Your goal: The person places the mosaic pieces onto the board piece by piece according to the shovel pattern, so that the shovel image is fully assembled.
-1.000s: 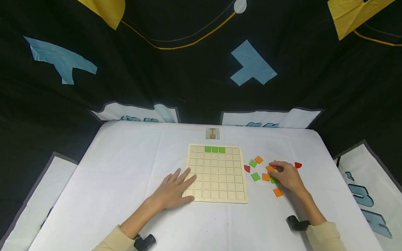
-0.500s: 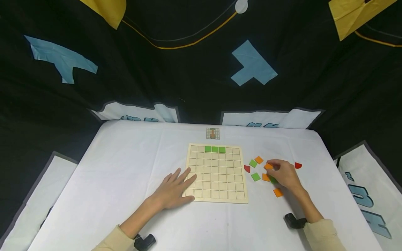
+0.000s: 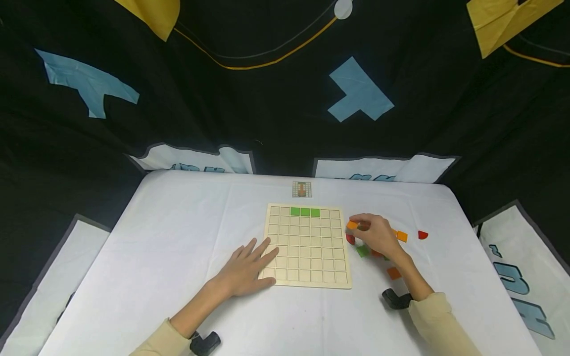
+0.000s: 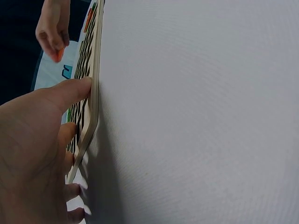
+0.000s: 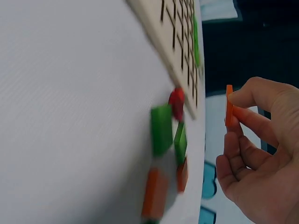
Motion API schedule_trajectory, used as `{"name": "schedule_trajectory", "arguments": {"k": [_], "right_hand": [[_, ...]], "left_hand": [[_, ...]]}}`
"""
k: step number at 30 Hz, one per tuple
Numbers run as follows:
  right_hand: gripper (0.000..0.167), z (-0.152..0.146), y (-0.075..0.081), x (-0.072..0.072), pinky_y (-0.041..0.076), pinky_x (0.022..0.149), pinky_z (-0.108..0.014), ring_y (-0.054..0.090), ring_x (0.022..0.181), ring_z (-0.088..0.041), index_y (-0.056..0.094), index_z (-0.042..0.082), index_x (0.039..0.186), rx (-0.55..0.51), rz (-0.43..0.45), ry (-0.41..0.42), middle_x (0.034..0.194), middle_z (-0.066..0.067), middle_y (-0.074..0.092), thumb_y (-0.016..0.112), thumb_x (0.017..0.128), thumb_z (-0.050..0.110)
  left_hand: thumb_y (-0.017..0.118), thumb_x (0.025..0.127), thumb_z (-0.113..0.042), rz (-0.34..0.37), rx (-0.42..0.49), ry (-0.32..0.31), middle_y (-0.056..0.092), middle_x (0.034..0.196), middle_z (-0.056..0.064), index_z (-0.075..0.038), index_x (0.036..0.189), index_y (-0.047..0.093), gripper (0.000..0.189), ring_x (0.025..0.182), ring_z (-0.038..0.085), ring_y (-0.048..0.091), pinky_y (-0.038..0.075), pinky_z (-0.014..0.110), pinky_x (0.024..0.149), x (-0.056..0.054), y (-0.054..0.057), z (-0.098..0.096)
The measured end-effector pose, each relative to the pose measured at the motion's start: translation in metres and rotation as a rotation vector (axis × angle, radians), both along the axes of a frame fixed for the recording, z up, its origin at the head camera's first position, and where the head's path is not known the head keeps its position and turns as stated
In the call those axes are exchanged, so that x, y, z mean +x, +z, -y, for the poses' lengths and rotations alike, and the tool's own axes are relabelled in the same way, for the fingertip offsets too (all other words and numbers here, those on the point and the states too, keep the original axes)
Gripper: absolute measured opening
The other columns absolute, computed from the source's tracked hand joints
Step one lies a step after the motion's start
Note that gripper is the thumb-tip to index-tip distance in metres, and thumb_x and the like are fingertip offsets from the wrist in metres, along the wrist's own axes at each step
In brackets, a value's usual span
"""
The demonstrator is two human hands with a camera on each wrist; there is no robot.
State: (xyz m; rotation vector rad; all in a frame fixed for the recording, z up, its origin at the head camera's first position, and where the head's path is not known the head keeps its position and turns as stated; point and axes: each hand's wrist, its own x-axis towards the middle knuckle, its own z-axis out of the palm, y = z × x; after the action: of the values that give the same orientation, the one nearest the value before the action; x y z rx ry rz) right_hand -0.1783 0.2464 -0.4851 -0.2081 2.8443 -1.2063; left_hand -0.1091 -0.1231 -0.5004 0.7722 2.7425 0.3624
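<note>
A pale wooden grid board (image 3: 307, 247) lies on the white table, with three green square tiles (image 3: 305, 212) side by side in its top row. My left hand (image 3: 245, 272) rests with spread fingers on the board's lower left edge; in the left wrist view its thumb (image 4: 77, 91) lies along the rim. My right hand (image 3: 378, 235) pinches an orange square tile (image 5: 229, 105) between thumb and fingers, above the table just off the board's right edge. Under that hand, a red quarter-round piece (image 3: 351, 240) and a green tile (image 3: 362, 251) show in part.
More orange tiles (image 3: 402, 236) and a red piece (image 3: 423, 235) lie to the right of my right hand. Another orange tile (image 3: 394, 273) sits below it. A small printed grid card (image 3: 302, 190) lies beyond the board. A black curtain (image 3: 285, 109) hangs behind the table.
My right hand has picked an orange tile out of the loose pieces and carried it left toward the board. The left hand has stayed in place.
</note>
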Motion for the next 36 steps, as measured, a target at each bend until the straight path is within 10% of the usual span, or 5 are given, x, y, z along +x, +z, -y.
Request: {"name": "schedule_trajectory", "arguments": {"k": [36], "right_hand": [[0.039, 0.098, -0.02, -0.048, 0.048, 0.096, -0.044, 0.059, 0.111, -0.028, 0.074, 0.004, 0.116, 0.074, -0.01, 0.276, 0.118, -0.011, 0.068, 0.067, 0.078, 0.003]], "left_hand": [[0.056, 0.097, -0.055, 0.006, -0.011, 0.013, 0.019, 0.165, 0.009, -0.021, 0.157, 0.034, 0.072, 0.149, 0.041, 0.013, 0.017, 0.06, 0.115, 0.0, -0.001, 0.0]]}}
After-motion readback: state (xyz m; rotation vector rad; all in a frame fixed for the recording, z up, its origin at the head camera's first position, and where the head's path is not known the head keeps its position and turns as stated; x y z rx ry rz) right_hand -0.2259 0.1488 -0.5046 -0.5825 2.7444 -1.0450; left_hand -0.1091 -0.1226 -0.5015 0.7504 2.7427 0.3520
